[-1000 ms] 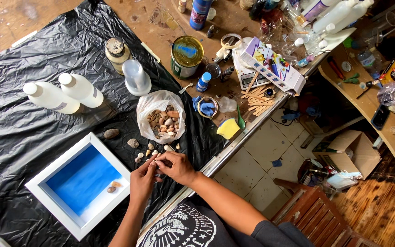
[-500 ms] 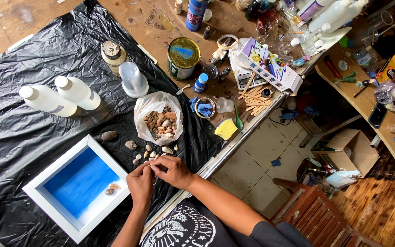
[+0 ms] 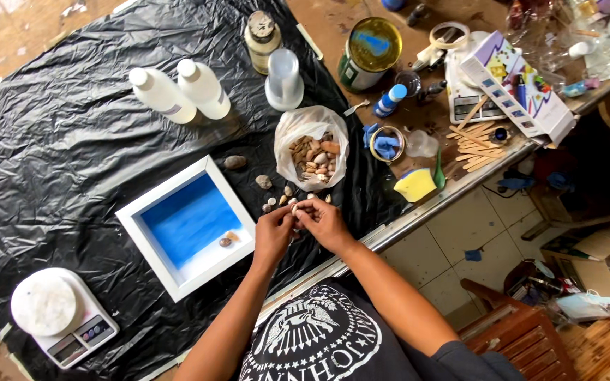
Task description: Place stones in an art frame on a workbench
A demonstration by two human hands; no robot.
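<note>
A small pale seashell [image 3: 294, 209] was pinched between the fingertips of the left hand [image 3: 274, 233] and the right hand [image 3: 323, 220], both closed on it, just above the near edge of the black plastic sheet [image 3: 72, 169] that covered the tabletop [image 3: 333, 28]. Just beyond the hands, a few loose shells [image 3: 277, 200] were scattered, and farther off a clear plastic bag of shells [image 3: 312, 152] stood open. To the left, a white shadow-box frame [image 3: 171, 282] with a blue floor was laid flat, with 2 small shells [image 3: 229, 239] inside near its right wall. 2 white bottles [image 3: 178, 92] were seen at the far side and a kitchen scale [image 3: 61, 317] at the near left. The shell was judged light, rigid and brittle, somewhat slick; it would best be held by its edges with gentle fingertip pressure.
</note>
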